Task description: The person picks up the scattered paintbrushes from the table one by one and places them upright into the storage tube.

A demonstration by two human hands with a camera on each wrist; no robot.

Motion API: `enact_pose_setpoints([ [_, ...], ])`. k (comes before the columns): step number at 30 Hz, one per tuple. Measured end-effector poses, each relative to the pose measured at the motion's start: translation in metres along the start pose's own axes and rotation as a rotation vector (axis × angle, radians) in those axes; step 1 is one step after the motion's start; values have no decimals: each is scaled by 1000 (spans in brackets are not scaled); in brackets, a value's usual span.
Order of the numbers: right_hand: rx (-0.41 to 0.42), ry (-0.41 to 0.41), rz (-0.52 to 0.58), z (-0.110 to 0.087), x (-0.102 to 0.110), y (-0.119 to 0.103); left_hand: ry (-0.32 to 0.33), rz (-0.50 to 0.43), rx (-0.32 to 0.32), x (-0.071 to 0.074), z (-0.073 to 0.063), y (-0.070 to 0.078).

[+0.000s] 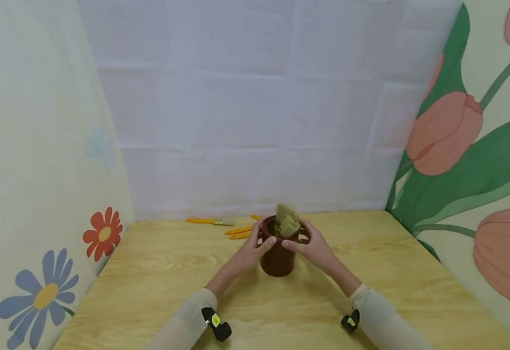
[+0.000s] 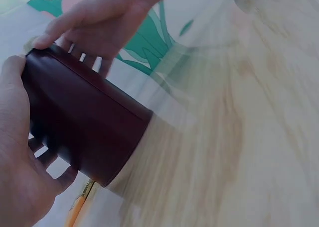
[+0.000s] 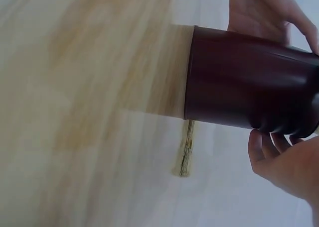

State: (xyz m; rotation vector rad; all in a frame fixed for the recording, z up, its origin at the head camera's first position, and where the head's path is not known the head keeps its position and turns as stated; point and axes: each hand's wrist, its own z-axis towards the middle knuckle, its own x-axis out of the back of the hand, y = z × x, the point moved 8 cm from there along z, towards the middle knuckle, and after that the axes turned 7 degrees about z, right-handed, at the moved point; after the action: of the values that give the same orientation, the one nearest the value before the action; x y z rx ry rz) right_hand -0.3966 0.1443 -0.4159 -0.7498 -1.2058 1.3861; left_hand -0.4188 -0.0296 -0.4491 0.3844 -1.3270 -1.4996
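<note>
Closest in the left wrist view is the left hand (image 2: 20, 147), its fingers curled round one side of a dark brown holder (image 2: 82, 115), with the thumb at the rim. On the opposite side the right hand (image 1: 315, 244) grips it in the same manner, so both hold it near its top. As far as I can judge, the holder stands on the wooden table (image 1: 158, 277); pale brush heads (image 1: 286, 221) come out above its rim. Because its wall looks smooth and the grip is high, the base could swing if one hand presses harder, and then the brushes might slide out. Behind, orange handles (image 1: 238, 230) lie near the holder; pushing it backward could disturb them. Farther left lies a loose brush (image 1: 208, 221).
</note>
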Motion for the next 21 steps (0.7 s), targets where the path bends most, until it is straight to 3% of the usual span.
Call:
enact_pose_setpoints([
  [4,-9,26,-51,-4,9,0,-18,10,31,-4,-1,-3],
  [7,-31,4,-66,-5,13,-13,15,46,74,2,0,-8],
  [11,-58,-25,-87,-4,18,-21,145,119,146,23,-2,-17],
  [14,-63,-29,-109,1,25,-9,258,181,182,40,-6,-20],
  [16,-62,-26,-113,4,30,-1,297,231,207,47,-6,-23],
  [18,-59,-27,-116,5,33,0,294,345,221,49,-3,-26],
  [21,-53,-28,-113,5,38,-1,237,582,226,45,5,-29],
])
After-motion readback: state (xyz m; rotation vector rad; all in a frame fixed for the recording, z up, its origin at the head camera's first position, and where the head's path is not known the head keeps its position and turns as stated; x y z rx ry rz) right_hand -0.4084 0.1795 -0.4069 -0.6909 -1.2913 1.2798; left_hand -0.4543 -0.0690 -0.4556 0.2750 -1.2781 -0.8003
